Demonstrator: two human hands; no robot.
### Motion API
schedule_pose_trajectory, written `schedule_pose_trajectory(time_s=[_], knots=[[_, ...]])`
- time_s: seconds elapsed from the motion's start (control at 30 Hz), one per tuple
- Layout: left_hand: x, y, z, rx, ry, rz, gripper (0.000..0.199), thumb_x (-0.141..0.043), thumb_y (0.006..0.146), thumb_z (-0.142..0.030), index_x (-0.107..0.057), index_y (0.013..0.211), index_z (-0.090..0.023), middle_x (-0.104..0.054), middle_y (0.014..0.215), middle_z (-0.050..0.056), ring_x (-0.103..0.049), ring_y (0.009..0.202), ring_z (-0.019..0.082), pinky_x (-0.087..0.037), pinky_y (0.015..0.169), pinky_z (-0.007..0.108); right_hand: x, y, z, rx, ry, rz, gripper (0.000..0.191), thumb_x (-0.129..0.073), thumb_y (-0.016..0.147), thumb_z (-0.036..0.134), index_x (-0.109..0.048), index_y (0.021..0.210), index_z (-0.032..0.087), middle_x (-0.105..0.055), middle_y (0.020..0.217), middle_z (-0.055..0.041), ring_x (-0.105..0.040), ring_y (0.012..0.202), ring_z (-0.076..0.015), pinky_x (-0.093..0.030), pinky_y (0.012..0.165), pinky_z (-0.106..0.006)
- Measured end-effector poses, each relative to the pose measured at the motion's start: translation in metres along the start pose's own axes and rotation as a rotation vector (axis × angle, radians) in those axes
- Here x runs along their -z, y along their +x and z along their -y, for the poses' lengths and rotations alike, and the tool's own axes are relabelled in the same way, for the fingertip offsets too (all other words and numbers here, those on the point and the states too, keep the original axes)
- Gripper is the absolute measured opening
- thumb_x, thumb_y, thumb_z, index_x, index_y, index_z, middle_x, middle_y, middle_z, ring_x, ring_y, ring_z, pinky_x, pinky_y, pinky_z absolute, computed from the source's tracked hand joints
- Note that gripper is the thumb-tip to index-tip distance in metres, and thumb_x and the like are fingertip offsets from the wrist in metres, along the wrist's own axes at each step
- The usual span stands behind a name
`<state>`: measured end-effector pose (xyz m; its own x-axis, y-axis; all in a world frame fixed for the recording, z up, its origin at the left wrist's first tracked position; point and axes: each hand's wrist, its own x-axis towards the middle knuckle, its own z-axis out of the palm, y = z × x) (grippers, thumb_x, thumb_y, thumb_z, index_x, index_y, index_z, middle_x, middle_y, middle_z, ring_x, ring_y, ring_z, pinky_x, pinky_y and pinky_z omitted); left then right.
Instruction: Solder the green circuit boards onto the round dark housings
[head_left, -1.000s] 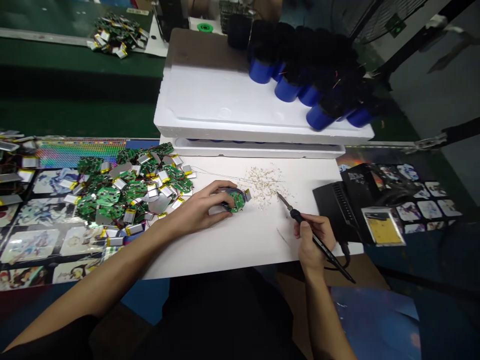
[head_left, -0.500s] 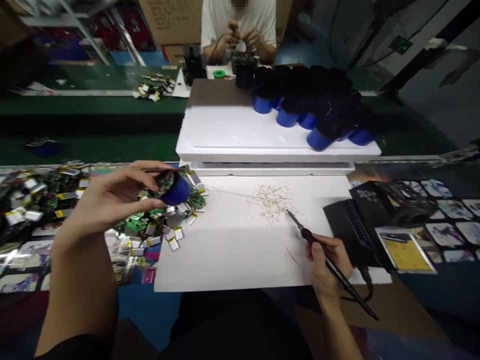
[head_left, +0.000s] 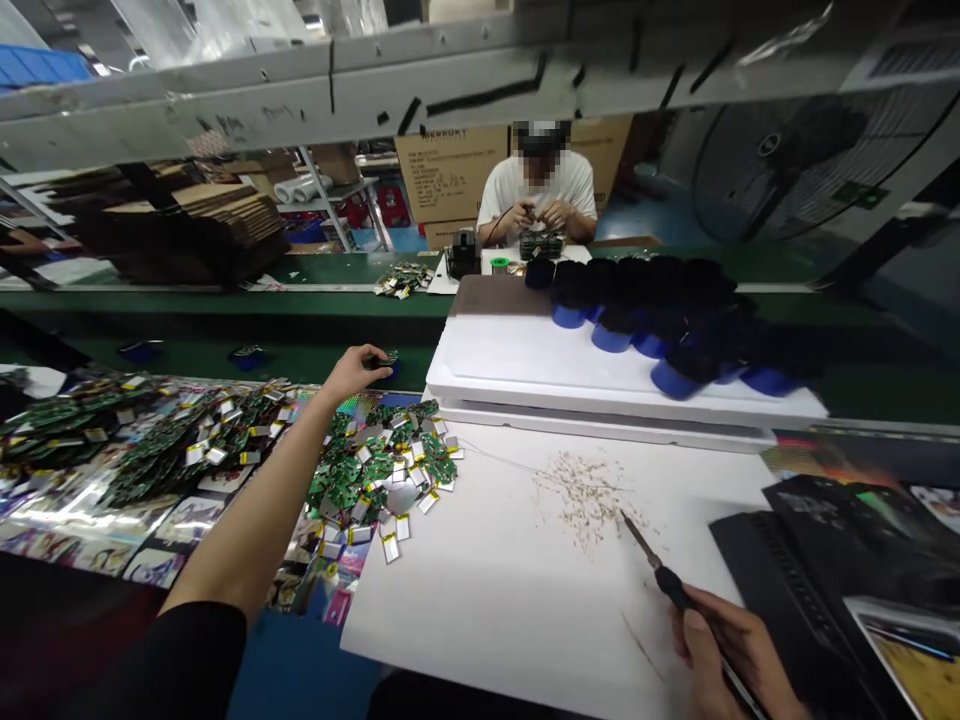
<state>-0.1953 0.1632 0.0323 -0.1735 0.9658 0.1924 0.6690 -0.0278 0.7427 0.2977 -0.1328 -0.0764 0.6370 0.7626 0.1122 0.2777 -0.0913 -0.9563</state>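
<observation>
My left hand (head_left: 355,374) reaches out over the green belt, its fingers around a blue cup-shaped part (head_left: 388,369) with a circuit board on top. The part is at the belt, left of the white foam tray. In my right hand (head_left: 724,640) is a soldering iron (head_left: 667,580), held like a pen, its tip down near brown crumbs (head_left: 589,495) on the white sheet (head_left: 487,600). Green circuit boards with silver battery packs (head_left: 375,480) lie piled below my left hand.
Dark-topped blue parts (head_left: 611,337) stand on the foam tray (head_left: 495,350). More board piles (head_left: 195,440) lie left. A black box (head_left: 780,600) is at right. Across the belt (head_left: 315,325), a person (head_left: 538,200) in a white shirt works. A shelf beam (head_left: 300,100) crosses above.
My left hand has moved forward from above the board pile to the belt with the blue part. The view has tilted up and shifted left. My right hand still holds the iron over the sheet.
</observation>
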Motion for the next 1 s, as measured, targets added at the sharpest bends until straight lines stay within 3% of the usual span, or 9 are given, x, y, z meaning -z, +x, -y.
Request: schedule_pose_trajectory(time_s=[0.1,0.23,0.3,0.4,0.53,0.63,0.73,0.83,1.0], knots=[[-0.001,0.005,-0.025,-0.069,0.027,-0.079,0.037,-0.084,0.069,-0.046,-0.072,0.092,-0.02,-0.072,0.116,0.013,-0.061,0.127,0.036,-0.053,0.109,0.048,-0.003,-0.001,-0.006,0.003,0.018,-0.026,0.063,-0.081,0.076,0.077,-0.076,0.103,0.02,-0.08,0.084,-0.0102,-0.077,0.068,-0.0269,-0.063,0.058,-0.035],[-0.021,0.014,-0.094,-0.245,-0.041,-0.102,0.031,-0.068,0.088,-0.044,-0.07,0.108,-0.02,-0.072,0.123,0.01,-0.068,0.117,0.027,-0.054,0.107,0.04,-0.014,-0.006,0.004,0.026,-0.013,-0.084,0.062,-0.081,0.075,0.076,-0.076,0.106,0.023,-0.082,0.097,-0.0109,-0.08,0.086,-0.0302,-0.066,0.071,-0.037],[-0.047,0.016,-0.137,-0.393,-0.118,0.027,0.029,-0.065,0.093,-0.042,-0.069,0.109,-0.018,-0.075,0.117,0.01,-0.071,0.109,0.026,-0.057,0.103,0.04,-0.019,-0.009,0.013,0.046,-0.017,-0.115,0.061,-0.083,0.074,0.075,-0.076,0.106,0.023,-0.082,0.097,-0.0102,-0.08,0.086,-0.03,-0.066,0.073,-0.038],[-0.099,0.015,-0.194,-0.535,-0.098,0.286,0.029,-0.067,0.094,-0.033,-0.069,0.118,-0.017,-0.073,0.125,0.013,-0.071,0.111,0.025,-0.056,0.103,0.039,-0.022,-0.01,0.021,0.069,-0.005,-0.138,0.061,-0.083,0.074,0.074,-0.075,0.105,0.022,-0.082,0.095,-0.0094,-0.08,0.082,-0.0285,-0.065,0.068,-0.035],[-0.162,0.014,-0.232,-0.535,-0.068,0.318,0.045,-0.084,0.081,-0.024,-0.069,0.123,-0.016,-0.07,0.122,0.016,-0.068,0.115,0.032,-0.053,0.108,0.049,-0.02,-0.008,0.02,0.06,-0.019,-0.16,0.061,-0.081,0.075,0.074,-0.074,0.108,0.023,-0.081,0.092,-0.0093,-0.081,0.078,-0.029,-0.063,0.061,-0.034],[-0.18,0.015,-0.239,-0.497,-0.076,0.256,0.027,-0.077,0.088,-0.021,-0.068,0.113,-0.014,-0.07,0.114,0.017,-0.066,0.113,0.034,-0.05,0.108,0.054,-0.017,-0.007,0.019,0.085,-0.037,-0.188,0.058,-0.081,0.077,0.072,-0.074,0.107,0.022,-0.081,0.091,-0.01,-0.079,0.072,-0.0284,-0.061,0.055,-0.034],[-0.168,0.007,-0.236,-0.498,-0.108,0.226,0.017,-0.079,0.087,-0.02,-0.067,0.1,-0.016,-0.069,0.112,0.013,-0.065,0.112,0.03,-0.052,0.106,0.046,-0.015,-0.007,0.021,0.096,-0.068,-0.156,0.053,-0.081,0.081,0.066,-0.073,0.11,0.022,-0.08,0.084,-0.0075,-0.072,0.057,-0.0221,-0.055,0.048,-0.031],[-0.132,-0.019,-0.219,-0.56,-0.193,0.298,0.021,-0.084,0.084,-0.023,-0.068,0.097,-0.018,-0.067,0.118,0.011,-0.066,0.115,0.026,-0.056,0.098,0.037,-0.012,-0.007,0.021,0.098,0.017,-0.054,0.053,-0.08,0.084,0.063,-0.07,0.116,0.022,-0.083,0.087,-0.0092,-0.066,0.049,-0.0195,-0.05,0.043,-0.031],[-0.078,-0.1,-0.168,-0.689,-0.329,0.763,0.02,-0.09,0.084,-0.029,-0.075,0.095,-0.022,-0.068,0.125,0.01,-0.067,0.12,0.027,-0.056,0.105,0.042,-0.008,-0.002,0.02,0.071,0.241,0.14,0.061,-0.076,0.084,0.074,-0.067,0.114,0.022,-0.084,0.086,-0.015,-0.07,0.045,-0.0257,-0.047,0.038,-0.032]])
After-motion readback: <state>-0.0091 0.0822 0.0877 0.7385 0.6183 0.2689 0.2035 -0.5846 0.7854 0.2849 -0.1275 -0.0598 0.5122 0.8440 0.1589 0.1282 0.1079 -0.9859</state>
